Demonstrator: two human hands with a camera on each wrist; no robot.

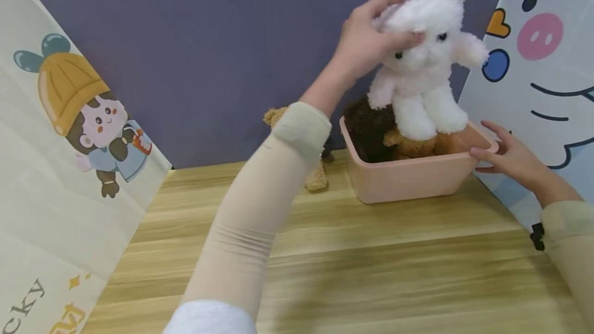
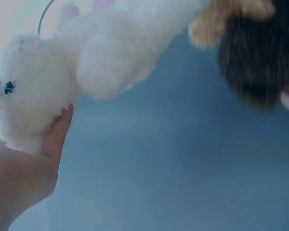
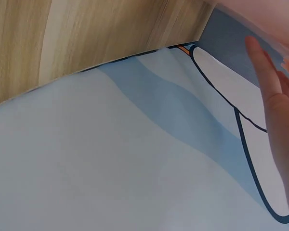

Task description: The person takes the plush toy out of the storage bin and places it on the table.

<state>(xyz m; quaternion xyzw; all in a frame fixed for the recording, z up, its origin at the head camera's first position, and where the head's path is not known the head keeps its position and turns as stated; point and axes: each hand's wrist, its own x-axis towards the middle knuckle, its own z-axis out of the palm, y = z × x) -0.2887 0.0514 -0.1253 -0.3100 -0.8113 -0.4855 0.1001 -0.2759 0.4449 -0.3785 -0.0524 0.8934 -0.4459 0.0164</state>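
Note:
A white plush toy point(image 1: 419, 61) with pointed ears and dark eyes hangs upright over a pink storage bin point(image 1: 413, 177). My left hand point(image 1: 366, 40) grips it by the head, thumb across the face. In the left wrist view the toy's head point(image 2: 36, 91) sits between the thumb and fingers. The white legs overlap a brown plush toy point(image 1: 413, 146) inside the bin. A dark brown furry toy point(image 1: 366, 130) fills the bin's left end. My right hand point(image 1: 515, 161) holds the bin's right end, thumb at the rim and a finger below it.
A tan plush toy point(image 1: 317, 178) stands left of the bin, mostly hidden by my left forearm. The wood-grain table point(image 1: 371, 267) meets a dark blue back panel point(image 1: 209, 66). Printed side panels, one with a cartoon child point(image 1: 104, 117), flank the table.

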